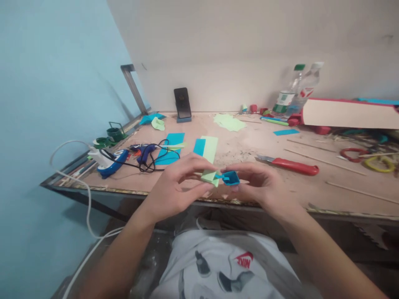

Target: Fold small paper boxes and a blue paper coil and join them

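Note:
Above the table's front edge, my left hand (pixel 177 182) pinches a small folded light-green paper piece (pixel 209 177) between thumb and fingers. My right hand (pixel 257 180) grips a small blue paper box (pixel 231 178) with its open side toward me. A narrow blue strip runs from the box to the green piece, so the two touch or are joined; I cannot tell which. Behind my hands lie a light-green paper sheet (pixel 212 146) and a blue paper piece (pixel 199 146). To the right rests a red-handled knife (pixel 294 165), its blade pointing left.
At left are a blue glue gun (pixel 146 153) with a tangled black cord, a blue sheet (pixel 174 143) and a blue power strip (pixel 112 164). A phone (pixel 182 103) stands at the back. Bottles (pixel 285 97), thin sticks (pixel 326 162) and scissors (pixel 378 164) are on the right.

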Demonstrator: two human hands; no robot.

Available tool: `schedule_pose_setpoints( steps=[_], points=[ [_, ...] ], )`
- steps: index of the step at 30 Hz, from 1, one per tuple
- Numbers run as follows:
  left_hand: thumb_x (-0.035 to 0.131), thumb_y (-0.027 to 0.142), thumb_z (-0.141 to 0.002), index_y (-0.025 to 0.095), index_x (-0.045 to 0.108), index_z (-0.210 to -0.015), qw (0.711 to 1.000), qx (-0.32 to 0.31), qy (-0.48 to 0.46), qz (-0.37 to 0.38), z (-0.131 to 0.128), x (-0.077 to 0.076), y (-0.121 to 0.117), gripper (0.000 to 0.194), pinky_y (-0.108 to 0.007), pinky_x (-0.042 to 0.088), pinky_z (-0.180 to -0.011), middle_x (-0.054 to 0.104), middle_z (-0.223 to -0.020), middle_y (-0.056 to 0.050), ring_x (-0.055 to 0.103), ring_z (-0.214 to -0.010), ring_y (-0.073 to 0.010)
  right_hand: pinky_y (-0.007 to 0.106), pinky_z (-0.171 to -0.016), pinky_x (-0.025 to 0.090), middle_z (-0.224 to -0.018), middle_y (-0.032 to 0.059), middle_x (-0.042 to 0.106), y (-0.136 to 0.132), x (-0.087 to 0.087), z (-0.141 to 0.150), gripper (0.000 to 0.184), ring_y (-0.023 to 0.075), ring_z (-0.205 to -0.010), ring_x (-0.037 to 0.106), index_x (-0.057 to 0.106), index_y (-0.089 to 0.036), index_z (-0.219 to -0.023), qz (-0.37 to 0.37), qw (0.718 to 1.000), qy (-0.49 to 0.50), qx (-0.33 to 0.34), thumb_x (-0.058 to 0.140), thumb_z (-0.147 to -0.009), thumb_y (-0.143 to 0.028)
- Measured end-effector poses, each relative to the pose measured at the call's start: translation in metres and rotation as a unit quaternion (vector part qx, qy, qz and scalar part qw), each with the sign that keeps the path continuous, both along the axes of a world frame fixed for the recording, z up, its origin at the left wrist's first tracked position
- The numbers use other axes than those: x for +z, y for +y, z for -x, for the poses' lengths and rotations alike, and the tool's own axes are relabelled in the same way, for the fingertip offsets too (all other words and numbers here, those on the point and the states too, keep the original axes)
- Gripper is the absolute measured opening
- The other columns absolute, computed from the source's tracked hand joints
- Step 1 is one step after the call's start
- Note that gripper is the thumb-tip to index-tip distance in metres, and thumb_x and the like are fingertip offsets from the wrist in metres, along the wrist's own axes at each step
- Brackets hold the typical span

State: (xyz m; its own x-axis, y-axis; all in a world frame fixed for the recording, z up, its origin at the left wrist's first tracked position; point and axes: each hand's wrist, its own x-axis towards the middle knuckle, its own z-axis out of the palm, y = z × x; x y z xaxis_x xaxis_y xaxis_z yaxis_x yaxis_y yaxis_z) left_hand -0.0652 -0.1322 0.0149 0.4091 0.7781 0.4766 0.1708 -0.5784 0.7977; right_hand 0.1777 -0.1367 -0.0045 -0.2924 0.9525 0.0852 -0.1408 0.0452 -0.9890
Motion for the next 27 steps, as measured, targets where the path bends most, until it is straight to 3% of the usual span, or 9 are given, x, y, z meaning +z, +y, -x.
schedule_pose_setpoints(
  steps=[4,7,14,21,27],
  points=[
    [0.074,0.013,-0.093,0.026,0.076,-0.122,0.997,0.009,0.047,-0.060,-0.005,0.007,-0.004,0.032,-0.023,0.060,-0.084,0.070,-0.119,-0.004,0.068,-0.106,-0.0158,0.031,-0.077,0.068,-0.098,0.0029,0.084,-0.003,0.003,0.002,0.031,0.0211,-0.084,0.081,0.083,-0.027,-0.105,-0.005,1.000,-0.013,-0.005,0.084,-0.076,-0.016],
    [0.077,0.011,-0.091,0.025,0.075,-0.121,0.995,0.029,0.054,-0.077,-0.009,0.007,-0.005,0.033,-0.022,0.058,-0.079,0.075,-0.112,-0.002,0.067,-0.090,-0.0124,0.032,-0.074,0.069,-0.095,0.0028,0.084,-0.002,0.002,0.004,0.034,0.0215,-0.082,0.081,0.082,-0.026,-0.108,-0.004,1.000,-0.020,-0.018,0.083,-0.076,-0.015],
    [0.083,0.016,-0.087,0.025,0.079,-0.113,0.997,0.068,0.025,-0.017,-0.016,0.000,0.001,0.028,-0.020,0.058,-0.074,0.079,-0.106,0.001,0.070,-0.082,-0.0116,0.031,-0.070,0.068,-0.097,0.0015,0.081,0.002,-0.004,0.008,0.032,0.0196,-0.086,0.077,0.074,-0.025,-0.102,-0.058,0.996,0.026,-0.056,0.085,-0.074,-0.014],
    [0.085,0.027,-0.086,0.028,0.082,-0.112,0.996,0.079,0.008,0.034,-0.021,-0.007,0.006,0.027,-0.023,0.060,-0.079,0.080,-0.105,-0.001,0.074,-0.087,-0.0156,0.028,-0.065,0.066,-0.096,0.0020,0.080,0.002,-0.003,0.008,0.027,0.0190,-0.083,0.079,0.076,-0.023,-0.102,-0.087,0.995,-0.012,-0.057,0.083,-0.077,-0.016],
    [0.085,0.026,-0.085,0.025,0.082,-0.111,0.995,0.079,-0.024,0.047,-0.026,-0.011,0.008,0.026,-0.026,0.061,-0.081,0.079,-0.104,-0.002,0.073,-0.085,-0.0158,0.028,-0.062,0.066,-0.086,0.0025,0.082,0.000,-0.002,0.007,0.029,0.0179,-0.072,0.077,0.079,-0.022,-0.108,-0.060,0.996,-0.024,-0.067,0.086,-0.080,-0.027]
  ],
)
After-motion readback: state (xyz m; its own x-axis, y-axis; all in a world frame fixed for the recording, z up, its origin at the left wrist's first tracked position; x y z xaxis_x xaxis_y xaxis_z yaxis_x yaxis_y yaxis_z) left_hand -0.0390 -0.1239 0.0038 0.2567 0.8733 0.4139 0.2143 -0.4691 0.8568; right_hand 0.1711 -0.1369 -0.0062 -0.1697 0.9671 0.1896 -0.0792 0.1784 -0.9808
